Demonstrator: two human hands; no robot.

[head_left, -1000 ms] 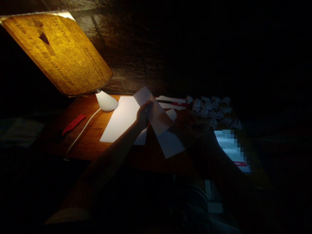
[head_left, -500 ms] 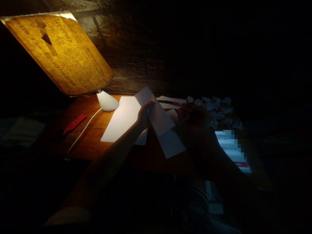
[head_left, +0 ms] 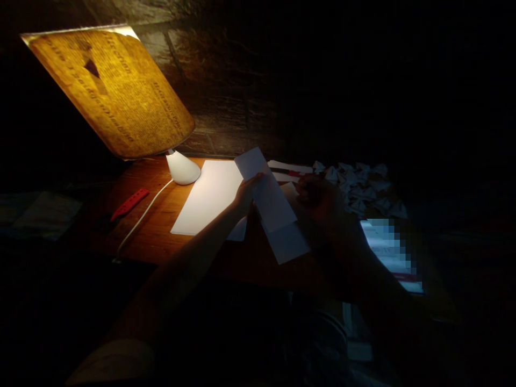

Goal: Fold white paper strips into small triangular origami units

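Note:
In dim lamplight, my left hand [head_left: 246,194] pinches the left edge of a long white paper strip [head_left: 268,196], which is raised off the wooden desk [head_left: 157,236]. My right hand [head_left: 318,200] is in shadow at the strip's right side, fingers curled; what it grips is too dark to tell. A second white strip [head_left: 288,243] lies on the desk under the raised one. A larger white sheet [head_left: 209,196] lies flat to the left of my left hand.
A white lamp base [head_left: 183,167] with a cord and a yellow printed shade [head_left: 116,91] stands at the back left. A red tool [head_left: 129,203] lies at the left. Several small folded paper pieces [head_left: 358,185] are heaped at the right, above a lit screen [head_left: 389,250]. A red-and-black pen [head_left: 284,172] lies behind.
My right hand has risen from the strip's lower right towards its upper right side. The view has shifted a little; my left hand keeps its hold on the strip.

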